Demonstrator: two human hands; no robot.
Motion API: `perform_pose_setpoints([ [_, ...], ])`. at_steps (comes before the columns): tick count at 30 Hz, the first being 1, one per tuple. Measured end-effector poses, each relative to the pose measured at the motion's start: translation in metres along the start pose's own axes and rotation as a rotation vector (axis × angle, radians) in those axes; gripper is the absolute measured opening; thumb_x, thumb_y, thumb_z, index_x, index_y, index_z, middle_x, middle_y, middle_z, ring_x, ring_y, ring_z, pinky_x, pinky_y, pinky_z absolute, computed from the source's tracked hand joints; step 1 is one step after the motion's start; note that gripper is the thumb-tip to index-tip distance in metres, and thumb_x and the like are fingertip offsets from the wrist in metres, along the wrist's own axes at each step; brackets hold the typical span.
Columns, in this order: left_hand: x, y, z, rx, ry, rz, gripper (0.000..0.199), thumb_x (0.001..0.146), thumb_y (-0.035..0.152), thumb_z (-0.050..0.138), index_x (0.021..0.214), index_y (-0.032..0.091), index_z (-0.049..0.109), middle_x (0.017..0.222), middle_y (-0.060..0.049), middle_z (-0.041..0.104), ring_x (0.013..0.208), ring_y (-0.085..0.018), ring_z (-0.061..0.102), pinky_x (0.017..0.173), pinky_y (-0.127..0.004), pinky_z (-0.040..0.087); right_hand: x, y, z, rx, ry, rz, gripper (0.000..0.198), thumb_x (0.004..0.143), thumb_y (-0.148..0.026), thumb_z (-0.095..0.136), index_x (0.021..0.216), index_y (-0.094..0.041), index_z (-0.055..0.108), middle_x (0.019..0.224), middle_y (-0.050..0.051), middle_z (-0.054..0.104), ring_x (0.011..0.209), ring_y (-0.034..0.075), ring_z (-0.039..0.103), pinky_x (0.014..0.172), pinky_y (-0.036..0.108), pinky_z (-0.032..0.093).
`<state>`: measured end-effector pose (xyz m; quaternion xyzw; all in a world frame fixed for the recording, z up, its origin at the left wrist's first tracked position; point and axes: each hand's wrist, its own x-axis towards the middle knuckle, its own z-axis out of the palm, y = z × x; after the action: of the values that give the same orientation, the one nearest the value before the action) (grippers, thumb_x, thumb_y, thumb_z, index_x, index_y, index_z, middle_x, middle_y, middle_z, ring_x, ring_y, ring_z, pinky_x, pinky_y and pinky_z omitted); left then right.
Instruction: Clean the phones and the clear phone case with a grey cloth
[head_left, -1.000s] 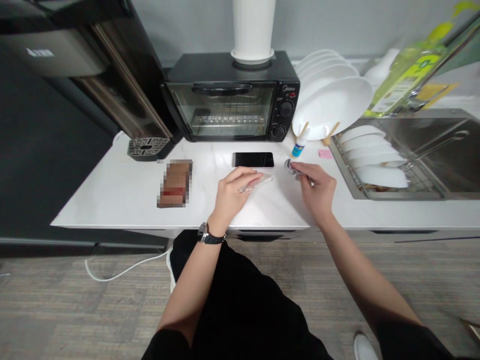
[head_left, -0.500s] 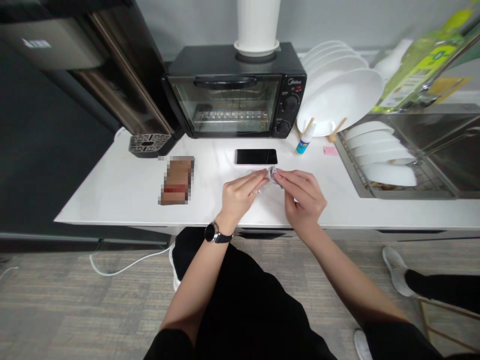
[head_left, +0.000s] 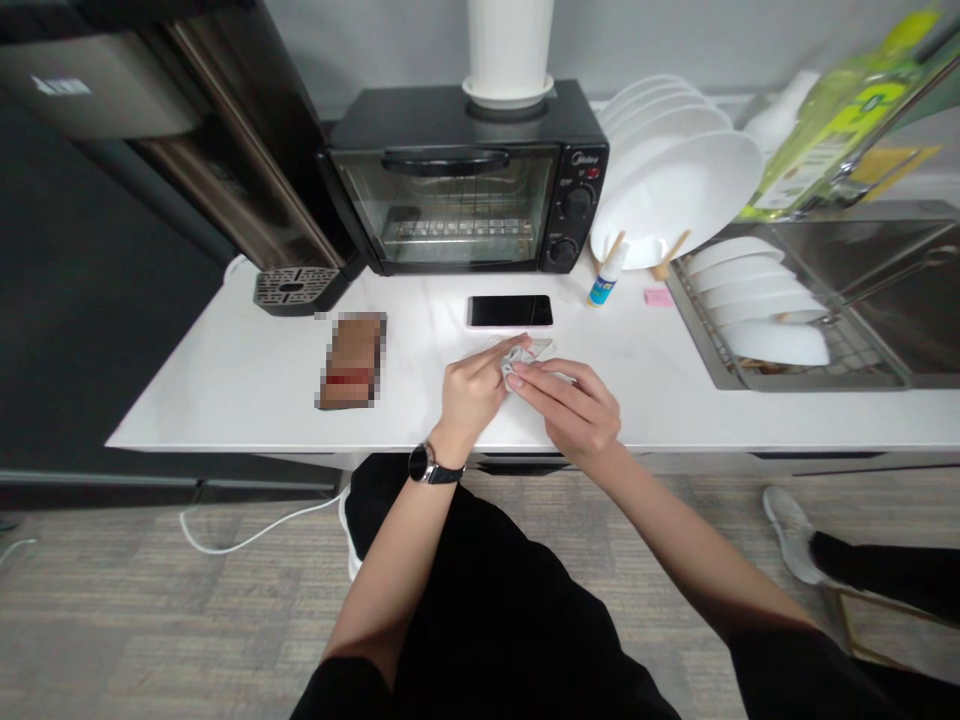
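Observation:
My left hand (head_left: 474, 393), with a black watch (head_left: 421, 463) on its wrist, is closed on a thin clear, see-through item (head_left: 541, 348) whose kind I cannot make out. Pinched in my right hand (head_left: 576, 408) is a crumpled light grey cloth (head_left: 516, 362), pressed against that item close to the left fingertips. Both hands meet over the front of the white counter (head_left: 247, 390). Just behind them lies a smartphone (head_left: 510, 311), dark screen up. A small spray bottle (head_left: 604, 278) with a blue label stands to its right.
A brown, pixelated flat object (head_left: 352, 360) lies left of my hands. Behind are a toaster oven (head_left: 450, 205) and upright white plates (head_left: 694, 185). To the right, a pink piece (head_left: 658, 297) lies beside the sink (head_left: 870, 340) with its dish rack. Another person's shoe (head_left: 791, 530) shows at lower right.
My right hand has moved left and slightly toward me with the grey cloth, which now shows more openly. The clear item's edge now sticks out above the fingers.

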<state>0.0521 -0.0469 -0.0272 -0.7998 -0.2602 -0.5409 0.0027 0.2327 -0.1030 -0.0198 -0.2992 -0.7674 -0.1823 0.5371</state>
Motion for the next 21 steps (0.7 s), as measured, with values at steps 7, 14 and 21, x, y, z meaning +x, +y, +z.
perform_pose_setpoints([
  [7, 0.002, 0.001, 0.002, -0.035, -0.009, -0.013, 0.025, 0.113, 0.018, 0.069, 0.129, 0.020, 0.088, 0.129, -0.008, 0.090, 0.114, -0.024, 0.090, 0.100, -0.030, 0.076, -0.004, 0.024, -0.003, -0.072, 0.074, 0.053, 0.066, 0.107, -0.005, 0.072, 0.165, -0.038, 0.066, 0.130, 0.004, 0.090, 0.112, 0.026, 0.083, 0.087, 0.043, 0.076],
  [14, 0.001, -0.001, 0.001, -0.018, 0.028, 0.026, 0.028, 0.111, 0.020, 0.074, 0.137, 0.021, 0.085, 0.128, -0.007, 0.090, 0.113, -0.022, 0.090, 0.105, -0.031, 0.075, 0.004, 0.028, -0.003, -0.105, 0.126, 0.104, 0.058, 0.109, -0.003, 0.065, 0.157, -0.035, 0.074, 0.124, 0.006, 0.091, 0.107, 0.026, 0.083, 0.085, 0.044, 0.074],
  [21, 0.001, 0.001, 0.000, 0.009, 0.026, -0.002, 0.026, 0.113, 0.024, 0.073, 0.135, 0.021, 0.085, 0.127, -0.006, 0.090, 0.111, -0.021, 0.090, 0.103, -0.030, 0.076, 0.004, 0.026, -0.001, -0.124, 0.129, 0.143, 0.052, 0.110, -0.003, 0.064, 0.150, -0.033, 0.079, 0.121, 0.006, 0.091, 0.104, 0.025, 0.083, 0.086, 0.044, 0.073],
])
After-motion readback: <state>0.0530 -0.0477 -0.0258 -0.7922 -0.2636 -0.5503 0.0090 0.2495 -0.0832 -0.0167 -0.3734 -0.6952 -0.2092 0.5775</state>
